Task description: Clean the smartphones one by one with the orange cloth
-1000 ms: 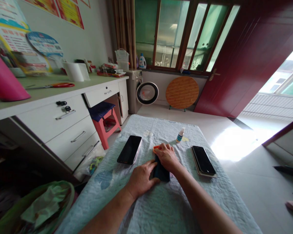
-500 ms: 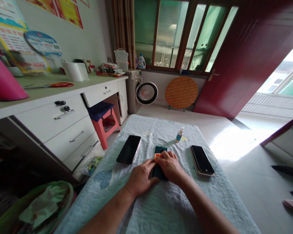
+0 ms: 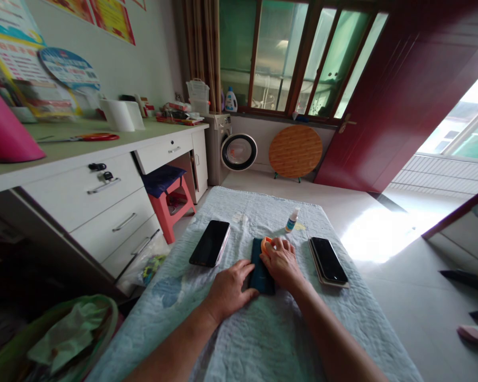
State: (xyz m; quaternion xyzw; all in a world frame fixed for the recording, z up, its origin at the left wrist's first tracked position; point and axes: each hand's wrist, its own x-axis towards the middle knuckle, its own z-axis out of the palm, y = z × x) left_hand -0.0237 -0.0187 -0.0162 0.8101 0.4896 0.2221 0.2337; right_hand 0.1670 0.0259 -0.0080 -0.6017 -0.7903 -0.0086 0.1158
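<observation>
A dark teal phone [image 3: 262, 276] lies on the cloth-covered surface in front of me. My left hand [image 3: 233, 284] holds it at the near left, fingers against its left edge and thumb by its lower end. In my right hand [image 3: 282, 262] is a small orange object with a curved rim [image 3: 266, 245], pressed at the phone's upper right; my fingers hide much of it. To the left rests a black-screened phone [image 3: 210, 243], and to the right another phone [image 3: 329, 260] on a pale case or box. A small spray bottle [image 3: 292, 220] stands upright beyond my right hand.
A pale blue quilted cloth [image 3: 247, 339] covers the surface. At the left is a white desk [image 3: 83, 201] with drawers, a pink stool [image 3: 171, 212] and a green-rimmed bin [image 3: 113, 318]. Farther back are a washing machine [image 3: 217, 143] with its door open and a round wooden tabletop [image 3: 295, 151].
My right hand has shifted right and slightly up with the orange object, from the phone's upper middle to its right side. More of the phone's back shows. My left hand stays in place.
</observation>
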